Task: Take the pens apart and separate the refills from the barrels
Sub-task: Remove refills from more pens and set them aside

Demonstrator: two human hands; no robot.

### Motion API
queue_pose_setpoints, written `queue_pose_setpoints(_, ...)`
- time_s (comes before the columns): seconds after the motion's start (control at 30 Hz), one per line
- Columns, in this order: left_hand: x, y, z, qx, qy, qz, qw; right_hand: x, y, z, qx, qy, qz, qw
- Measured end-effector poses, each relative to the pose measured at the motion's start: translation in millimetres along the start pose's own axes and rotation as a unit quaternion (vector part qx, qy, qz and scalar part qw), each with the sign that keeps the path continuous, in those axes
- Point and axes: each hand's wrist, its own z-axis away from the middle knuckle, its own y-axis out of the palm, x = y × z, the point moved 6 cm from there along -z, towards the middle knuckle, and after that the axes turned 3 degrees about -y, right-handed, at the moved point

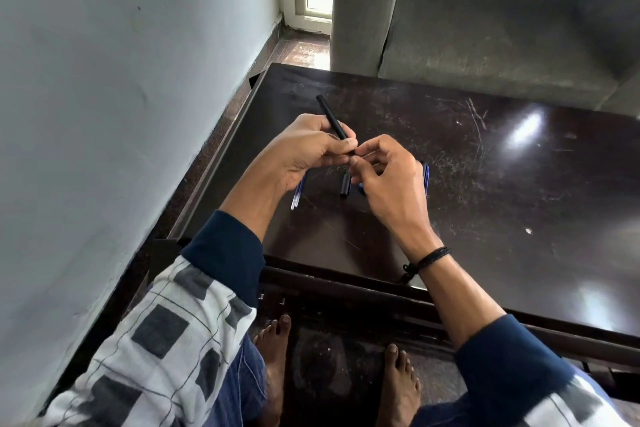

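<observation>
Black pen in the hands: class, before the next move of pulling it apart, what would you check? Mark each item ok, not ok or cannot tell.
1. Left hand grips the black pen round its barrel: ok.
2. Right hand pinches the pen's near end: ok.
3. Pen held over the table, so loose parts land on it: ok.
4. Joint already loosened: cannot tell, the fingers hide it.
5. Thin blue sticks, likely refills, lie apart from the black barrel piece: ok.
6. Blue pen still whole: cannot tell, the right hand covers most of it.
</observation>
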Motion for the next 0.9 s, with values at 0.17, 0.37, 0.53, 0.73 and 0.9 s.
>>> queue_pose_setpoints(0.17, -4.8, -7.3, -0.5, -0.033, 0.020, 0.040, 0.998, -1.5, -2.6, -1.1, -0.001, 0.019, 0.009, 1.000)
queue_pose_setpoints(0.37, -4.8, -11.3, -1.2, -0.049, 0.021, 0.065, 0.996, -4.8, -2.9, -2.4, 0.007, 0.040, -0.005, 0.999)
queue_pose_setpoints(0.53, -1.3, 1.2, 0.4, 0.007, 0.005, 0.033, 0.999, -2.1, -3.9, -1.2, 0.005, 0.035, -0.024, 0.999)
queue_pose_setpoints(0.73, -5.0, -9.8, -1.5, -0.027, 0.022, 0.069, 0.997, -1.5, -12.0, -2.6, -0.021, 0.051, 0.015, 0.998)
queue_pose_setpoints(0.9, -2.2, -14.2, -3.4, -0.040, 0.011, 0.079, 0.996, -3.0, -11.0, -4.8, -0.017, 0.051, 0.021, 0.998)
